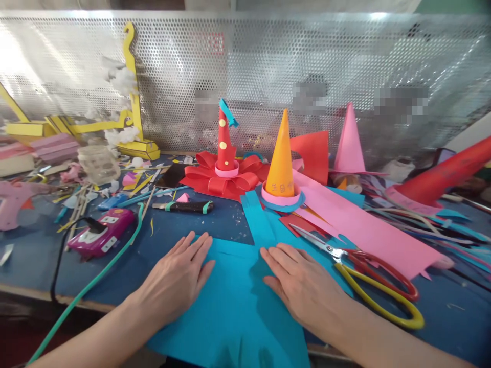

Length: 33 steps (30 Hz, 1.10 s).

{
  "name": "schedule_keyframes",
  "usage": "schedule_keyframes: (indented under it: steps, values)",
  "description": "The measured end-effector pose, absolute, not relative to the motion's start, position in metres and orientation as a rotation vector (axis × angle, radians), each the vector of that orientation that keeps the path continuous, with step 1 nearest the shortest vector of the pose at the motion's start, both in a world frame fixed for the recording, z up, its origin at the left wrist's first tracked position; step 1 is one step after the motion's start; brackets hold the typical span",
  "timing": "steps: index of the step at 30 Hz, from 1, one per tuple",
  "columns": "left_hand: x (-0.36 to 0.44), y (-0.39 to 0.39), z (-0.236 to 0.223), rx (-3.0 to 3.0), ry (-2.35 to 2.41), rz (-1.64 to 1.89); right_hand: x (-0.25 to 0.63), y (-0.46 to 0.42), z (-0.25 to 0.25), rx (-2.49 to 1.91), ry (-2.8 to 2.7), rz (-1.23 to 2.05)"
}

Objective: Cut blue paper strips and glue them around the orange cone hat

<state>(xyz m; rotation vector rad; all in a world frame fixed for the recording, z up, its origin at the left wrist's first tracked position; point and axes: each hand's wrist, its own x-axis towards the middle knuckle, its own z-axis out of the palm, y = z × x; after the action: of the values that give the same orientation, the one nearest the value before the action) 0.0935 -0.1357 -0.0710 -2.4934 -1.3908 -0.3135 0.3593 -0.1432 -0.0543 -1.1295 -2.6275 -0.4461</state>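
Note:
Both my hands lie flat on a large blue sheet of paper [238, 296] that overhangs the table's front edge. My left hand [186, 271] rests on its left side, fingers stretched out and thumb apart. On the right side, my right hand [295, 271] presses down with fingers extended and nothing in its grip. Scissors [337, 255] with one red and one yellow handle lie open just right of my right hand. Beyond my left hand lies a black and green utility knife [187, 206]. A blue paper strip [257, 217] reaches away behind the sheet.
An orange paper cone [282, 163], a red dotted cone [224, 143] on looped red paper and a pink cone [350, 145] stand behind. Pink paper [345, 220] lies right. A purple power strip [102, 235], a green cord [115, 271] and a pink glue gun [11, 204] are left.

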Motion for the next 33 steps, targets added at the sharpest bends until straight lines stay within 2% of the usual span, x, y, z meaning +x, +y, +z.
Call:
schedule_keyframes:
  steps: [7, 13, 18, 22, 28, 33]
  values:
    - [0.092, -0.145, -0.068, -2.372, -1.498, -0.202, 0.378, -0.149, -0.061, -1.135, -2.578, -0.479]
    - [0.092, -0.15, -0.071, -2.3, -1.58, -0.275, 0.383, -0.147, -0.049, -1.191, -2.408, -0.067]
    - [0.09, -0.148, -0.077, -2.313, -1.589, -0.435, 0.373, -0.136, -0.042, -1.264, -2.386, -0.018]
    - [0.086, -0.148, -0.076, -2.308, -1.583, -0.581, 0.367, -0.122, -0.042, -1.278, -2.391, 0.143]
    - [0.073, -0.136, -0.028, -2.17, -1.702, -1.055, 0.374, -0.12, -0.021, -1.444, -2.145, 0.444]
    - [0.069, -0.095, 0.008, -2.503, -1.922, -0.93, 0.378, -0.128, -0.014, -1.461, -2.025, 0.764]
